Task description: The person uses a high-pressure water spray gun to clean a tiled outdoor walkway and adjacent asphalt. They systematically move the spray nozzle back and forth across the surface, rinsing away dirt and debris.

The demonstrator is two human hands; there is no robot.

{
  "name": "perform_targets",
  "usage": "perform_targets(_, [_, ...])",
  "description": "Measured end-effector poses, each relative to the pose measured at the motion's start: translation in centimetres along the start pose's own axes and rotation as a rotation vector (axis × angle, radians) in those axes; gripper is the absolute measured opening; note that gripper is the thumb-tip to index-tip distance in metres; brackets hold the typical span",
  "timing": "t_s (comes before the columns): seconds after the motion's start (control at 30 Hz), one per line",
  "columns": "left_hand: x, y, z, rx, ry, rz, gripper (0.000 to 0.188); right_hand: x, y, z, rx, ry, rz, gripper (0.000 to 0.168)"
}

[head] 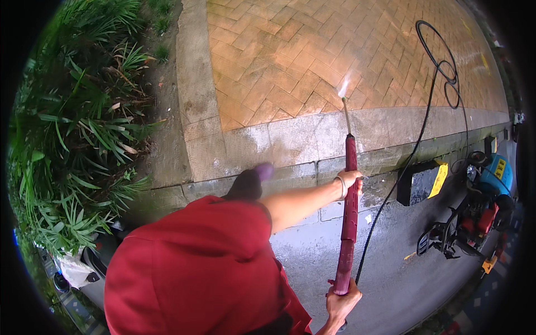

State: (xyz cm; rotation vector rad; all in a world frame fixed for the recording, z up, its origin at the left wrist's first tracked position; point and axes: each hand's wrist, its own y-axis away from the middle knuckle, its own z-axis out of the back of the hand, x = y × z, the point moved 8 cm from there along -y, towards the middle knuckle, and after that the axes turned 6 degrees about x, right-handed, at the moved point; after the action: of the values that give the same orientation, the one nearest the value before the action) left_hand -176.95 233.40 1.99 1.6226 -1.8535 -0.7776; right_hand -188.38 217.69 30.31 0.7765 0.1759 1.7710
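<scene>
My left hand (pixel 351 180), with a pale band at its wrist, grips the middle of a red-sleeved pressure washer lance (pixel 350 209). Behind it, my right hand (pixel 342 299) holds the lance's rear end by the trigger handle, partly hidden by the hand. A thin metal nozzle tube (pixel 346 117) points away from me, and white water spray (pixel 344 86) leaves its tip just above orange herringbone paving (pixel 289 63). The pale stone border (pixel 293 134) below the paving looks wet. A black hose (pixel 404 171) runs from near my right hand up onto the paving.
Loops of hose (pixel 448 69) lie on the paving. At right stand a black block with a yellow face (pixel 418 183) and a wheeled machine with a blue tank (pixel 496 176). A stone kerb (pixel 293 178) drops to wet grey ground (pixel 310 259). Leafy plants (pixel 83 125) grow at left.
</scene>
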Motion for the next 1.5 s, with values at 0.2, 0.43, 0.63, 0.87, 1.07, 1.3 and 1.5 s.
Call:
perform_targets(0.2, [-5.3,3.0,9.3,0.01,0.13,-0.172,0.012,0.1,-0.5,-5.1,0.089,-0.035,0.222,0.01])
perform_targets(0.43, [-2.1,5.5,10.9,0.003,0.005,-0.252,0.01,-5.0,3.8,-8.1,0.069,-0.105,0.249,0.013])
perform_targets(0.63, [11.0,4.6,5.2,0.043,-0.001,-0.026,0.011,-10.7,10.2,-4.4,-0.03,-0.084,-0.005,0.009])
perform_targets(0.87, [8.4,5.6,9.2,-0.01,0.053,-0.105,0.012,-9.0,9.9,-4.9,0.007,0.003,0.138,0.011])
perform_targets(1.07, [0.1,9.9,14.3,-0.101,0.024,-0.303,0.01,-7.1,7.4,-9.9,0.073,-0.111,0.277,0.011])
perform_targets(1.3, [7.9,8.5,11.4,-0.087,-0.068,-0.212,0.01,-12.5,11.8,-8.8,0.059,-0.144,0.05,0.012])
perform_targets(1.5, [18.3,7.0,8.6,0.018,-0.009,-0.034,0.013,-15.1,15.5,-4.8,-0.075,-0.057,0.062,0.006])
